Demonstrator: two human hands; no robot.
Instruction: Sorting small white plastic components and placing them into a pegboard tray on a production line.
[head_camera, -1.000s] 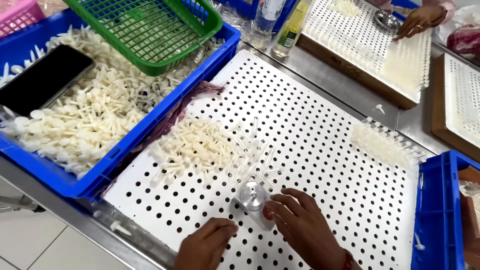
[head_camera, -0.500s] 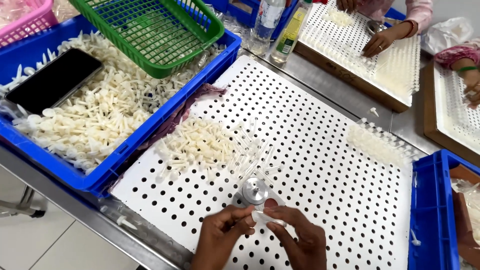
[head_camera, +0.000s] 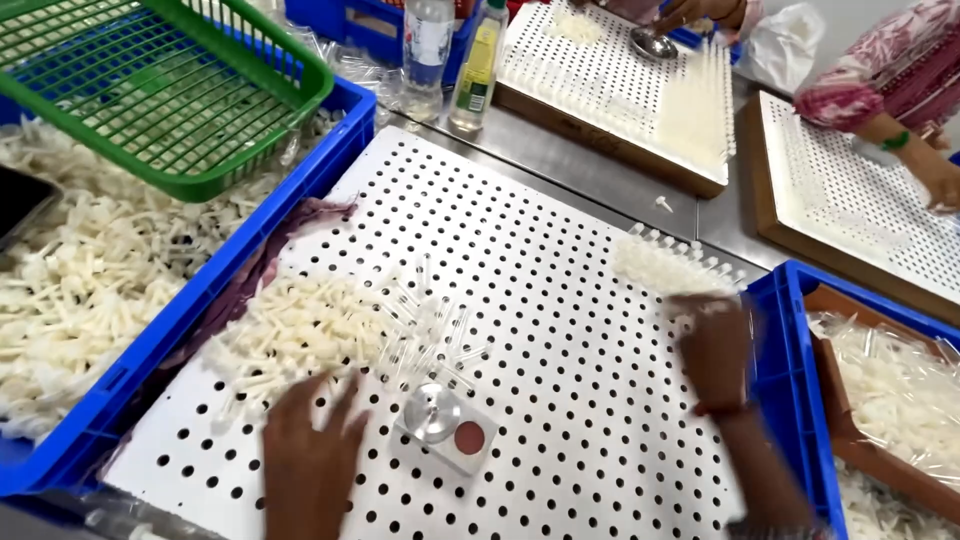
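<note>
Here, left hand (head_camera: 310, 450) lies flat, fingers spread, on the white sticks (head_camera: 300, 330); right hand (head_camera: 712, 345) reaches, blurred, grip unclear.

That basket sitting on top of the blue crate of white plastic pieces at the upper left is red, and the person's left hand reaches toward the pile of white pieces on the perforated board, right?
Not quite: the basket is green, not red, as the head view shows. The rest holds: it rests on the blue crate of white plastic pieces, and the left hand reaches toward the pile of white pieces on the perforated board.
</note>
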